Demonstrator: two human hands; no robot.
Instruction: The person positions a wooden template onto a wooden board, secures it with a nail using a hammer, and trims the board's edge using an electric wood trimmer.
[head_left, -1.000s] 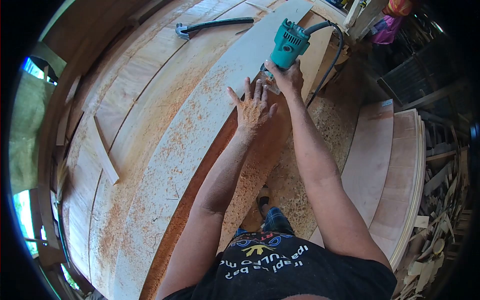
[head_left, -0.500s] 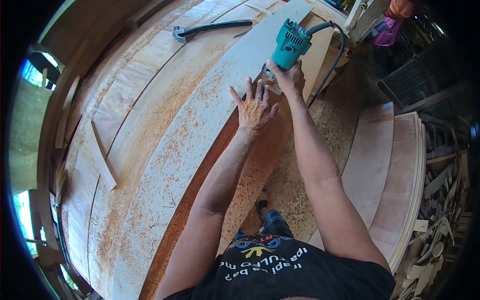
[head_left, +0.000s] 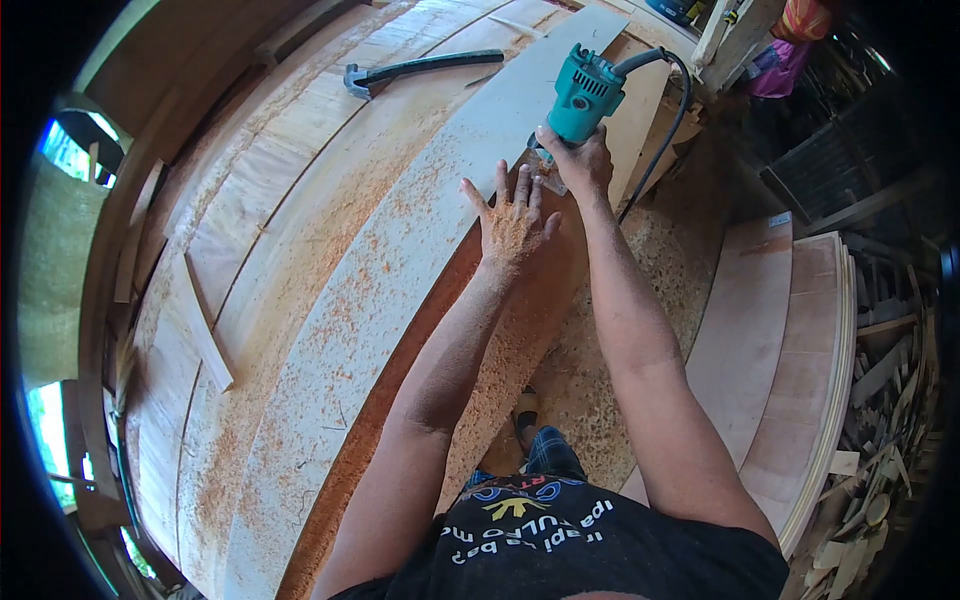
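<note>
My right hand [head_left: 583, 165] is wrapped round the lower part of a teal trim router [head_left: 588, 92]. The router's base sits at the edge of a long pale plywood board [head_left: 345, 275], and its bit is hidden. Fingers spread, my left hand [head_left: 513, 222] lies flat on the wood just left of the router base, with orange sawdust on its back. A black power cord [head_left: 686, 92] loops from the top of the router down to the right. Sawdust covers much of the board.
A hammer [head_left: 420, 66] lies on the wide curved wooden surface beyond the board. Nearer the left is a thin wood strip [head_left: 207, 320]. Curved plywood sheets [head_left: 735, 320] lean at the right, beside a heap of wood scraps [head_left: 870, 510]. Sawdust is scattered over the floor [head_left: 590, 400].
The whole view has shifted slightly. Both hands and the router keep nearly the same places on the board.
</note>
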